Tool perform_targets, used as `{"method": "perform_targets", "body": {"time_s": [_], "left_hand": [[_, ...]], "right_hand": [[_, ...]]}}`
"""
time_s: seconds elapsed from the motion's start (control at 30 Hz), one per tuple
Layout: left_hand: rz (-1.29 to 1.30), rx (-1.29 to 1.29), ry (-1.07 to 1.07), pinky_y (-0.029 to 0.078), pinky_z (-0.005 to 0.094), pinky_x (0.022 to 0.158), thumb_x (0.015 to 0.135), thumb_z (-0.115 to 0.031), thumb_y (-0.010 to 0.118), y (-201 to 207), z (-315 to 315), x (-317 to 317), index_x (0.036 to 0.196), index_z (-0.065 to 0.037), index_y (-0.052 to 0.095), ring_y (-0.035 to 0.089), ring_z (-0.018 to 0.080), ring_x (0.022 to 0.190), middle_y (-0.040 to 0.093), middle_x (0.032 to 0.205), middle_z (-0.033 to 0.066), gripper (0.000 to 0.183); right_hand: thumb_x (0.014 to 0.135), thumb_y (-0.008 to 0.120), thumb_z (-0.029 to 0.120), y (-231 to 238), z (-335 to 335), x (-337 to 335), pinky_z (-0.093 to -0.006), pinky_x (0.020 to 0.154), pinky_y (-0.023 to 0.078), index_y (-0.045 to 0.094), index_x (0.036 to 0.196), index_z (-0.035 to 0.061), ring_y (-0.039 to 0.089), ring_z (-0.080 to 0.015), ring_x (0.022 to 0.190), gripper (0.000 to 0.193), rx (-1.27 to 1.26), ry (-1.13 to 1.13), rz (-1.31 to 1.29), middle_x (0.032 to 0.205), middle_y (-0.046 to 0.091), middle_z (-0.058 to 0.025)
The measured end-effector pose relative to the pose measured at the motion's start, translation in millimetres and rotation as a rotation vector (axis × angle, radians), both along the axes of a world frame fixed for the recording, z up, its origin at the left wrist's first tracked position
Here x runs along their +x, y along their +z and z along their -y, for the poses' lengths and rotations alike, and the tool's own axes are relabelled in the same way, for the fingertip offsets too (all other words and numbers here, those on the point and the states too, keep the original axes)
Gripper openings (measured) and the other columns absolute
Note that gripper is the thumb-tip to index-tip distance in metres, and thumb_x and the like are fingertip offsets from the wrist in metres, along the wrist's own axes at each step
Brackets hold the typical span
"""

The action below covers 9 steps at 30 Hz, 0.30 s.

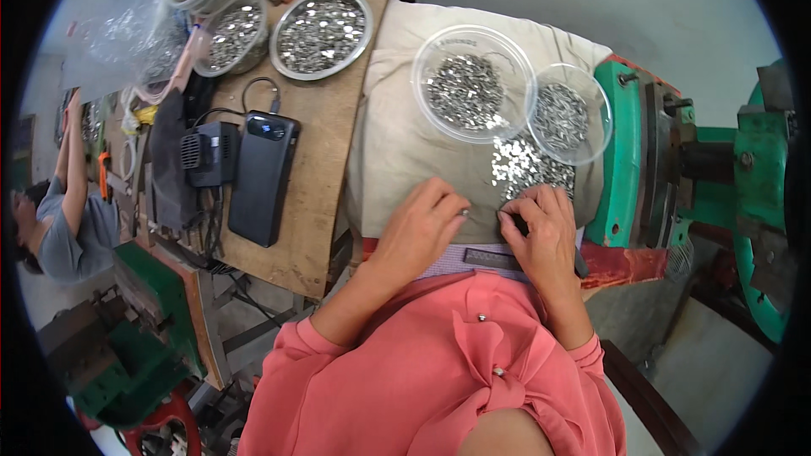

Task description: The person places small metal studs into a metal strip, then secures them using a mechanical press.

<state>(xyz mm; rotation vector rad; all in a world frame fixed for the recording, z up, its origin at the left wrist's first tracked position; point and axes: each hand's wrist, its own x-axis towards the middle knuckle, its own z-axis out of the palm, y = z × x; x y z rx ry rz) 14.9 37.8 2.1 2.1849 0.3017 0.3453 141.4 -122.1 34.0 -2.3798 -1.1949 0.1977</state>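
My left hand point(424, 224) is over the cloth with its thumb and fingers pinched. At the fingertips shows a small shiny metal piece point(465, 212), too small to name more closely. My right hand point(541, 224) rests at the near edge of a loose pile of small flat silvery metal pieces point(528, 167). Its fingers are curled together, and what they hold, if anything, is hidden. Beyond the pile stand a larger clear round tub point(425, 122) and a smaller clear tub point(601, 139), each with many small metal parts inside.
Beige cloth point(397, 152) covers the work surface. A green machine vise point(617, 160) borders it on the right. On the wooden table point(325, 131) at left lie a black power bank point(264, 177) with a cable and several tubs of metal parts. Another person point(76, 228) is at far left.
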Motion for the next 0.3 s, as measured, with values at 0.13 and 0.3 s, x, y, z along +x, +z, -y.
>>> {"method": "perform_targets", "body": {"time_s": [0.13,0.3], "left_hand": [[-0.015,-0.068,0.027,0.049,0.0361,0.072,0.081,0.000,0.070,-4,-3,-11,0.098,-0.002,0.066,0.060,0.0296,0.083,0.057,0.098,0.0128,0.017],[-0.075,-0.113,0.070,0.050,0.0327,0.070,0.082,0.002,0.069,-4,-2,-11,0.098,-0.002,0.067,0.061,0.0237,0.081,0.058,0.102,0.0114,0.017]], "right_hand": [[0.070,0.078,0.005,-2,15,3,-0.0396,0.082,0.044,0.070,0.083,0.0051,0.055,-0.0296,0.096,0.015,0.191,-0.038,-0.052,0.099,0.062,-0.0085],[0.070,0.079,0.007,-4,29,-4,-0.0427,0.088,0.043,0.070,0.083,0.0067,0.053,-0.0323,0.102,0.016,0.175,0.035,-0.024,0.106,0.061,-0.0100]]}}
